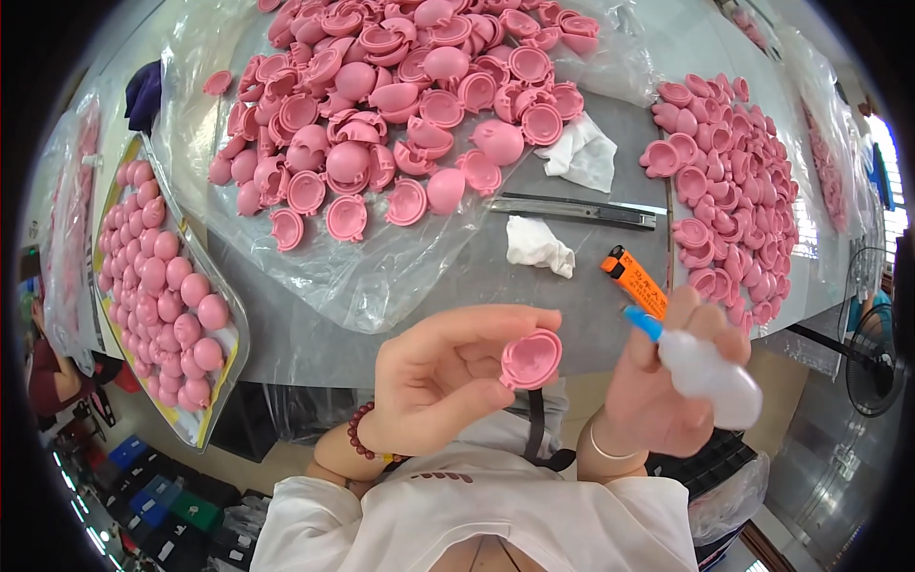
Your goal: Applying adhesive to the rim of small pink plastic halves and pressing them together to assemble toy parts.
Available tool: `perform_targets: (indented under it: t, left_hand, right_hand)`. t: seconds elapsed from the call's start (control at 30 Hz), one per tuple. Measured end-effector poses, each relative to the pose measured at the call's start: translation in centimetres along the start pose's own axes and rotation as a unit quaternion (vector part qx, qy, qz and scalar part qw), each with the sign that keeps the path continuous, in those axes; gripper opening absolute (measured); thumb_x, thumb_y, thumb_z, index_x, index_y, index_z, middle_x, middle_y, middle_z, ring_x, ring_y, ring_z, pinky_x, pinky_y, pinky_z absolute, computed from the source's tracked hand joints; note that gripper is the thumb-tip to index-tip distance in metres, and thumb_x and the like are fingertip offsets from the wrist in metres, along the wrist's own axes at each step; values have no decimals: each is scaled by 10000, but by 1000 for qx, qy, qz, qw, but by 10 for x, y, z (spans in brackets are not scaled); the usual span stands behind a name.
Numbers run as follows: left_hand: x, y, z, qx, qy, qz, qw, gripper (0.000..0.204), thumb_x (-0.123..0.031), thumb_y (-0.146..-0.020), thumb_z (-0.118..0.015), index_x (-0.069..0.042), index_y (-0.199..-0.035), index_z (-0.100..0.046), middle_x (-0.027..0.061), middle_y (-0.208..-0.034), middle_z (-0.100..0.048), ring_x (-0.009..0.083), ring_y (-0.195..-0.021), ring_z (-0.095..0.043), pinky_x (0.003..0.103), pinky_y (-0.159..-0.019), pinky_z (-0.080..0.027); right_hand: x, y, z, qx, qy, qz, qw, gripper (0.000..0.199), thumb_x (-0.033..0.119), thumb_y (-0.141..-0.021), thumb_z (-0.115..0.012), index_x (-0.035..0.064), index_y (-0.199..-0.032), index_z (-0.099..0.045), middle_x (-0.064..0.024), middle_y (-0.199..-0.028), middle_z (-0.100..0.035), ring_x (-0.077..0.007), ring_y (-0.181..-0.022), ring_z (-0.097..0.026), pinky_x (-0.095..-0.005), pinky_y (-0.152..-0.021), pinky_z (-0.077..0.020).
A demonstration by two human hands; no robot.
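Observation:
My left hand (429, 381) pinches a pink plastic half shell (531, 357) between thumb and fingertips, its hollow side facing up. In my right hand (653, 396) is a translucent white squeeze bottle (710, 379) with a narrow blue tip (642, 322). The bottle is slightly blurred, and its tip points up and left, apart from the shell. Beyond the right hand lies an orange lighter-shaped item with a black end (634, 283).
A large heap of pink shell halves (381, 105) covers a clear plastic sheet (367, 286). More pieces (729, 200) are piled right. A tray (238, 334) of pink rounded pieces stands left. A utility knife (572, 211) lies between crumpled white tissues (581, 155). A black fan (872, 372) stands far right.

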State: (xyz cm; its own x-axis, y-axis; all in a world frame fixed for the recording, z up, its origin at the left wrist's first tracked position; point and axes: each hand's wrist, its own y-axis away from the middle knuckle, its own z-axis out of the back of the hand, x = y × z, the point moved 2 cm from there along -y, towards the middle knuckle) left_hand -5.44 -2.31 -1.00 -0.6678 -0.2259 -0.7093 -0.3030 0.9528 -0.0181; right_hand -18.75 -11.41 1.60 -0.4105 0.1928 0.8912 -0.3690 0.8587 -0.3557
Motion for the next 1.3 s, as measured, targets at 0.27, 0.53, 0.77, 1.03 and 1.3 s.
perform_targets:
  t: [0.27,0.53,0.77,1.03,1.3]
  left_hand:
    - [-1,5,2,19,-113,-27,993,391,-5,-726,-584,60,-1063,-396,274,-1077,-463,241,-902,-551,325,-756,-477]
    - [-2,5,-2,29,-107,-28,993,383,-6,-725,-589,63,-1053,-404,282,-1070,-466,246,-905,-552,321,-769,-464]
    - [-3,5,-2,33,-98,-15,995,392,-18,-720,-605,68,-1048,-409,289,-1065,-468,245,-901,-555,307,-759,-460]
    - [-3,5,4,81,-77,-31,993,383,101,-729,-522,89,-1096,-412,239,-1131,-444,247,-996,-506,332,-819,-448]
    - [-6,6,1,25,-130,-42,990,403,-11,-703,-622,61,-1039,-413,293,-1064,-461,257,-898,-553,322,-758,-468]
  right_hand:
    - [18,3,-12,167,216,187,944,607,548,-765,-433,-40,-892,-516,-26,-608,-385,-120,-516,-332,-240,-413,-220]
    - [20,4,-15,162,253,188,935,581,513,-801,-380,-48,-863,-520,-33,-581,-381,-119,-489,-324,-240,-385,-216]
    - [19,2,-14,132,239,228,935,614,518,-796,-383,-69,-908,-522,-35,-578,-378,-117,-485,-320,-234,-377,-204]
    - [19,1,-13,129,258,232,929,630,525,-806,-349,-65,-945,-521,-40,-586,-380,-123,-479,-328,-232,-370,-207]
    - [24,3,-4,139,303,183,925,624,517,-811,-333,-62,-940,-525,-61,-592,-403,-130,-481,-349,-236,-372,-228]
